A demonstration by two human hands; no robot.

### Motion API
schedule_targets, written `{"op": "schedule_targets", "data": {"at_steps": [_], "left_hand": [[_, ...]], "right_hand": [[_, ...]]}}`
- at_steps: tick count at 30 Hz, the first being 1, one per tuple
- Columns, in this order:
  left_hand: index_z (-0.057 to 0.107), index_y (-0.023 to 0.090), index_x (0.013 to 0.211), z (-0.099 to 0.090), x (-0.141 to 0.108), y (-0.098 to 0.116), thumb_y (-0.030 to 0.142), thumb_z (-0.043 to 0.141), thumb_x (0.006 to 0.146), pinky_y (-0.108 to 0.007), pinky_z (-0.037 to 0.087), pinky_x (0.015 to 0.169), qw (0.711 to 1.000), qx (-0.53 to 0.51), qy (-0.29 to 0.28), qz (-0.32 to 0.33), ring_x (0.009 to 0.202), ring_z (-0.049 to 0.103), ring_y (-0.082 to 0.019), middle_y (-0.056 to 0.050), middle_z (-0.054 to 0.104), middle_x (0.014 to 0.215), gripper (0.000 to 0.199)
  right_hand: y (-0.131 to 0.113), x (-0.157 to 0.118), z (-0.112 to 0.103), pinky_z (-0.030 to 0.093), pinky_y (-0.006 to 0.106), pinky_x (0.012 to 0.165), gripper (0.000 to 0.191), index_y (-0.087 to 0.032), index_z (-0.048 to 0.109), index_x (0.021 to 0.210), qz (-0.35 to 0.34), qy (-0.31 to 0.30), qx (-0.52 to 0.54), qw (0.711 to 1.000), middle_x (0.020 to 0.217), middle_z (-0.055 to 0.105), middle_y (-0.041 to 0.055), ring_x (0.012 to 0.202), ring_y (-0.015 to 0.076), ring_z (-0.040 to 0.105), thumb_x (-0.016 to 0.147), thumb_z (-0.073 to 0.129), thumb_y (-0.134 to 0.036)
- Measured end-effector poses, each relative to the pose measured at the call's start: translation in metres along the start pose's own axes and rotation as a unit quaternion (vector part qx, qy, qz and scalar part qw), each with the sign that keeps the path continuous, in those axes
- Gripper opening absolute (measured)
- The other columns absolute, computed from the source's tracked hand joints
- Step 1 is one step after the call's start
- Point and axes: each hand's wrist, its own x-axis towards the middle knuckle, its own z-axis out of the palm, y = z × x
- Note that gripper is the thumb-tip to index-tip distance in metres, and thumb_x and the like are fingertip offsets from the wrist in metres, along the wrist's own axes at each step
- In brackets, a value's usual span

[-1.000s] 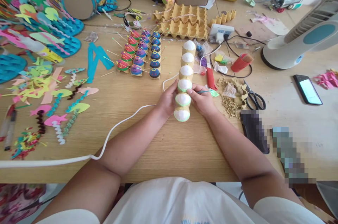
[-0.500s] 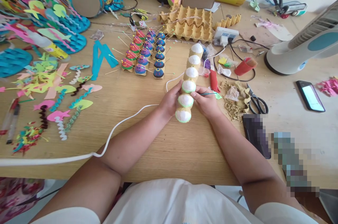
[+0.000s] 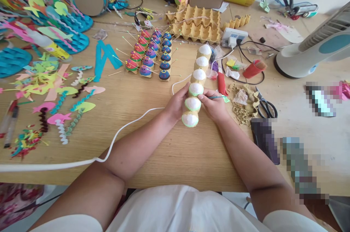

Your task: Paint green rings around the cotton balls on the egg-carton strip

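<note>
My left hand [image 3: 177, 105] is closed on the left side of an egg carton strip [image 3: 195, 89], holding it lengthwise away from me above the table. Its row of cups is capped with white, and several of the nearer caps have a light green rim. On the strip's other side my right hand [image 3: 214, 105] is pinched, thumb and fingertips against a green-rimmed cup. A thin teal stick [image 3: 217, 97] sticks out to the right from those fingers; the end toward the strip is hidden.
Painted carton caterpillars [image 3: 147, 61] with pin-like feelers stand beyond my left hand. Behind them lies an egg tray [image 3: 195, 24]. Scissors [image 3: 265, 105], a power strip [image 3: 234, 35] and a fan [image 3: 308, 42] are to the right. Paper fish [image 3: 59, 118] cover the left, and a white cable [image 3: 123, 128] crosses my left arm.
</note>
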Motion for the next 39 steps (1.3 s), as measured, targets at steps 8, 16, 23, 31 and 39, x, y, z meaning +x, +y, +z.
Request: {"op": "schedule_targets", "data": {"at_steps": [8, 16, 23, 31, 39], "left_hand": [[0.073, 0.026, 0.093, -0.006, 0.003, 0.001, 0.056, 0.065, 0.103, -0.032, 0.047, 0.061, 1.0, -0.007, -0.006, -0.009, 0.061, 0.068, -0.02, -0.002, 0.071, 0.07, 0.032], [0.072, 0.027, 0.095, -0.004, 0.001, 0.004, 0.062, 0.065, 0.101, -0.032, 0.049, 0.062, 1.0, -0.007, 0.004, -0.027, 0.061, 0.068, -0.02, -0.002, 0.069, 0.068, 0.037], [0.076, 0.027, 0.106, 0.012, -0.009, 0.012, 0.057, 0.056, 0.107, -0.036, 0.06, 0.073, 1.0, 0.007, 0.004, -0.007, 0.093, 0.08, -0.029, -0.006, 0.081, 0.093, 0.035], [0.074, 0.019, 0.092, 0.009, -0.009, 0.007, 0.033, 0.059, 0.109, -0.024, 0.054, 0.065, 0.998, 0.039, -0.013, 0.048, 0.069, 0.069, -0.013, -0.002, 0.074, 0.08, 0.027], [0.076, 0.016, 0.094, 0.008, -0.01, 0.009, 0.027, 0.065, 0.106, -0.025, 0.052, 0.061, 0.998, 0.033, -0.027, 0.05, 0.066, 0.069, -0.012, -0.002, 0.076, 0.08, 0.02]], "right_hand": [[-0.003, -0.001, 0.002, 0.058, 0.035, 0.093, 0.037, -0.027, 0.083, 0.085, 0.051, -0.033, 0.093, 0.994, 0.087, 0.08, -0.0014, 0.086, 0.0173, 0.071, 0.067, 0.101, -0.053], [0.005, 0.0, -0.002, 0.059, 0.036, 0.094, 0.039, -0.027, 0.083, 0.089, 0.06, -0.003, 0.061, 0.996, 0.09, 0.082, -0.0018, 0.09, 0.0179, 0.072, 0.067, 0.1, -0.054], [-0.006, 0.0, 0.006, 0.063, 0.04, 0.092, 0.046, -0.027, 0.08, 0.087, 0.076, -0.006, 0.126, 0.989, 0.086, 0.082, -0.0003, 0.094, 0.0222, 0.077, 0.064, 0.1, -0.061], [-0.007, -0.001, 0.005, 0.066, 0.043, 0.095, 0.043, -0.027, 0.076, 0.088, 0.064, 0.014, 0.161, 0.985, 0.094, 0.084, 0.0006, 0.106, 0.024, 0.079, 0.066, 0.101, -0.054], [-0.011, -0.001, 0.006, 0.066, 0.043, 0.092, 0.048, -0.026, 0.075, 0.084, 0.075, 0.006, 0.139, 0.987, 0.095, 0.085, 0.0013, 0.104, 0.0249, 0.079, 0.06, 0.102, -0.058]]}}
